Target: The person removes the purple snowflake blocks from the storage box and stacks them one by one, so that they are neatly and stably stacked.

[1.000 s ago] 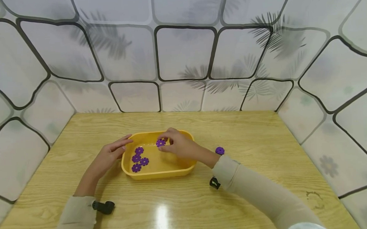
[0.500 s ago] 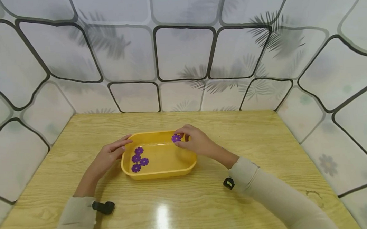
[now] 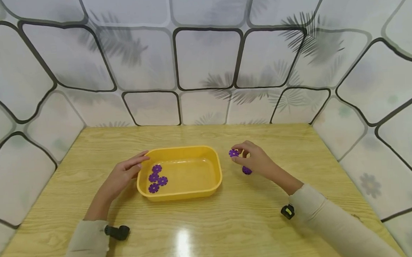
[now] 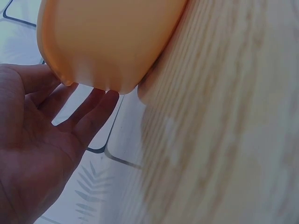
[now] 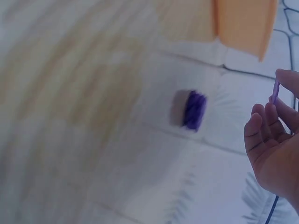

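A purple flower-shaped interlocking disc [image 3: 233, 153] is pinched between the thumb and fingers of my right hand [image 3: 258, 160], in the air right of the yellow tray [image 3: 179, 195]. In the right wrist view that disc [image 5: 275, 91] appears edge-on. Just below the hand, a short stack of purple discs [image 3: 247, 170] stands on the table; the right wrist view shows the stack [image 5: 195, 110] from the side. Several more discs [image 3: 154, 177] lie flat at the tray's left end. My left hand [image 3: 122, 173] rests against the tray's left rim, its fingertips touching the outer wall [image 4: 107, 51].
The wood-grain table [image 3: 204, 229] is bounded at the back and sides by a patterned wall [image 3: 206, 58]. A black wrist camera [image 3: 118, 232] sits on the left sleeve, another camera [image 3: 288, 211] on the right.
My right hand has moved right, out of the tray, carrying the pinched disc towards the stack. The left hand and tray stay in place.
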Action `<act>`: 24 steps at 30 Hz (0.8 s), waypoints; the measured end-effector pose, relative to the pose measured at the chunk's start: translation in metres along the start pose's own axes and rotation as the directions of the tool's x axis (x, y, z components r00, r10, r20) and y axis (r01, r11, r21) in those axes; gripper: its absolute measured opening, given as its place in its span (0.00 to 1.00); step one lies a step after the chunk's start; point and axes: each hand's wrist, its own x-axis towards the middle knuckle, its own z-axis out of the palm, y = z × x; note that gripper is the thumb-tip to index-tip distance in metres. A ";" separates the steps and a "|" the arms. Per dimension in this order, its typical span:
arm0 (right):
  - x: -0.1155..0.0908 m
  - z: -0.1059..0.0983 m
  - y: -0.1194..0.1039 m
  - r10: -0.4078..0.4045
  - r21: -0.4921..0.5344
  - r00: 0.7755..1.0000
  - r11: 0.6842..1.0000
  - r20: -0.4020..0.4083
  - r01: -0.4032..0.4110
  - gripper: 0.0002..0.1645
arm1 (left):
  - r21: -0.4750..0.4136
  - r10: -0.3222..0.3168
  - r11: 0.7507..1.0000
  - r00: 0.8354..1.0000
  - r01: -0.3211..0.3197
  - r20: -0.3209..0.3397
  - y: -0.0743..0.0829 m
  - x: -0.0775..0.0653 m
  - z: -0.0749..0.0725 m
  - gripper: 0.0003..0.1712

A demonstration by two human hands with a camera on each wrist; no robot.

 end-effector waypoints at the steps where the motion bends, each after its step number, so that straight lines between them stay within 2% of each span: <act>1: -0.003 -0.001 0.005 0.018 -0.013 1.000 1.000 0.009 -0.018 0.22 | -0.002 0.001 1.000 1.000 -0.001 0.001 0.000 0.000 0.000 0.24; 6: -0.016 -0.004 0.033 0.072 -0.049 0.996 0.996 0.053 -0.070 0.22 | -0.008 -0.001 1.000 1.000 0.001 0.002 0.000 0.001 -0.001 0.24; 10: -0.025 -0.005 0.047 0.103 -0.058 0.989 0.994 0.107 -0.098 0.23 | -0.001 -0.005 1.000 1.000 0.005 0.002 0.001 0.001 0.000 0.23; 17: -0.031 -0.004 0.055 0.098 -0.044 0.985 0.995 0.139 -0.093 0.22 | 0.011 -0.005 1.000 1.000 0.005 0.007 0.002 0.000 -0.001 0.24; 24: -0.031 -0.005 0.054 0.103 -0.055 0.985 0.994 0.140 -0.096 0.21 | 0.016 0.035 0.999 0.999 -0.036 0.021 0.000 0.001 -0.002 0.24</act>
